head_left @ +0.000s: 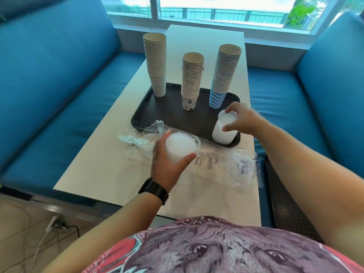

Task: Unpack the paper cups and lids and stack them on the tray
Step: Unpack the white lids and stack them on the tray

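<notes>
On the dark tray (pixel 141 115) three upright cup stacks stand along its far edge: plain white (pixel 155 64), floral-printed (pixel 191 79), blue-striped (pixel 223 75). A white lid stack (pixel 224 133) stands at its near right corner; another lid stack (pixel 180 147) is held just off its near edge.

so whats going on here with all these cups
A person is unpacking disposable cups and lids onto a dark tray. Three tall cup stacks already stand on it: plain white, patterned and blue-striped. The right hand grips a stack of white lids standing at the tray's near right corner, while the left hand holds a second lid stack above the empty plastic wrappers on the table.
</notes>
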Tool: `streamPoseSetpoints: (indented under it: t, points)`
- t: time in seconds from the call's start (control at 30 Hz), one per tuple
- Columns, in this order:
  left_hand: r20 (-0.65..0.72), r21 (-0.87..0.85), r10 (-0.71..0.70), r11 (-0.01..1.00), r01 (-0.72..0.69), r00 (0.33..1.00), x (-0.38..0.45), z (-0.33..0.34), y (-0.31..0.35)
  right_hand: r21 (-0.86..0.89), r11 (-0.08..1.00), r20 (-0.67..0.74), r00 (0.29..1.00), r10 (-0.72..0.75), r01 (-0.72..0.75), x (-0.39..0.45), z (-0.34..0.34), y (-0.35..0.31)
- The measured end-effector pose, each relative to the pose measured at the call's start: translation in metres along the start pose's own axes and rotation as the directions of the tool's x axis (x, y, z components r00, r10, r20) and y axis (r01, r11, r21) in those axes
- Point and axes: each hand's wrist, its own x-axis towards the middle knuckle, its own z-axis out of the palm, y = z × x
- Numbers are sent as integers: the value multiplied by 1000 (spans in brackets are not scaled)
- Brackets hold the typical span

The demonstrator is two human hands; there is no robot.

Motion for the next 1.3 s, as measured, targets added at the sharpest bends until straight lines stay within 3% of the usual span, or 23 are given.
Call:
streamPoseSetpoints:
  t: [0.13, 0.83, 1.1, 1.2, 1.3]
  points:
    - [-8, 18, 3, 1000, -3, 1000, 0, 0, -1, -98, 995, 56, 998, 8, -2, 9, 9, 13]
    - [-8, 27, -58, 998, 59, 998, 1, -1, 5, -213, 977, 136, 991, -4, 33, 11, 14, 9]
    - [5, 32, -66, 997, 66, 998, -3, -4, 5, -58, 965, -83, 962, -259, 255, -27, 5, -61]
    - [5, 24, -52, 998, 52, 999, -5, -6, 4, 57, 939, 43, 939, -341, 339, -53, 4, -97]
    - [16, 36, -49, 998, 48, 999, -5, -8, 6, 49, 930, 184, 912, -366, 364, -69, 9, -119]
